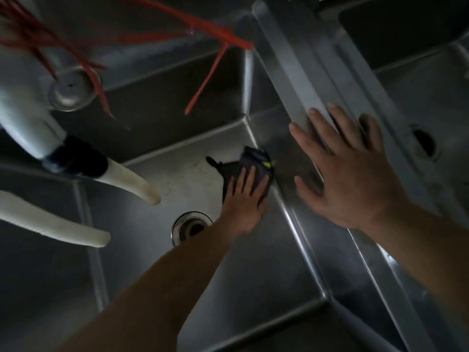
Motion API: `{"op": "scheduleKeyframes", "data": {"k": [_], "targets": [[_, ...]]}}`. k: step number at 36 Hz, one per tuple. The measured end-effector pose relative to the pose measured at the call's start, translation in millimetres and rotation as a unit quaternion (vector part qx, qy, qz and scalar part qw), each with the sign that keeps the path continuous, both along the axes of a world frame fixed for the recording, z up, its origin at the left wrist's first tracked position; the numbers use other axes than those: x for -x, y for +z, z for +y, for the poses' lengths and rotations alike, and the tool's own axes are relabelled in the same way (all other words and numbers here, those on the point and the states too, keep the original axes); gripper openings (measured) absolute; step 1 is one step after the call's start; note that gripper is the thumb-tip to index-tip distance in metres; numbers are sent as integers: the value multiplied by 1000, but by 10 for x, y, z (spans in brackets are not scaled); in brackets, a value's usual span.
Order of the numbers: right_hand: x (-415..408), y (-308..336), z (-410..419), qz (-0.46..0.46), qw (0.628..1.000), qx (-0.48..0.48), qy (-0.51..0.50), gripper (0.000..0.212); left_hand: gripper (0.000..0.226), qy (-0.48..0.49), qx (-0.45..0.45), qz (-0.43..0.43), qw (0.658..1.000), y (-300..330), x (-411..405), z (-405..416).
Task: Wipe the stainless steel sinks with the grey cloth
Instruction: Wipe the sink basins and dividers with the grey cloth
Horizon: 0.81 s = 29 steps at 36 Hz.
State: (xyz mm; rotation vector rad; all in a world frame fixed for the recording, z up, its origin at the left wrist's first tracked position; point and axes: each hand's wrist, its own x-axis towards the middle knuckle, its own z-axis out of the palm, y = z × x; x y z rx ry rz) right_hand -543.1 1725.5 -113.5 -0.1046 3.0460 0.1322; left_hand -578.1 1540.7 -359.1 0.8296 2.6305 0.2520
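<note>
Dim room, stainless steel sink (299,250) filling the view. Left hand (245,201) is pressing the grey cloth (256,162) flat-fingered into the basin's far right corner, near the drain (191,227). Right hand (347,171) is spreading open on the divider (holding nothing). White hoses (132,179) are hanging left. No readable writing.

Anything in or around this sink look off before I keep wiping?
Pale specks dot the sink floor left of the grey cloth, which the left hand presses flat. Two white hoses hang loose over the basin. The right hand rests on the divider.
</note>
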Motion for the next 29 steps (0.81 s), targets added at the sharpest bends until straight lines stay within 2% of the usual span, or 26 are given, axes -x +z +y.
{"op": "scheduleKeyframes", "data": {"k": [5,9,11,13,17,19,22,25,29], "targets": [[15,18,6,-24,1000,-12,-6,83,61,-155,-31,47,986,-73,-795,-251],[14,8,3,-20,1000,-11,-3,81,53,-212,-72,63,973,-74,-654,-324],[12,10,1,-15,1000,-12,-1,80,50,-222,-63,67,971,-30,-409,-289],[12,19,-4,-8,1000,-13,5,79,51,-182,-35,68,980,32,-86,-230],[3,-1,-5,0,1000,-13,10,77,58,-6,5,26,1000,104,627,-166],[8,-10,3,4,1000,-10,8,78,60,74,27,6,997,124,913,-237],[2,-20,18,15,1000,-5,10,78,61,128,33,-21,991,165,1069,-447],[-10,-34,9,30,999,4,11,78,63,226,17,-25,974,136,954,-797],[-16,-56,6,42,999,3,14,77,66,396,24,-11,918,89,672,-1453]]}}
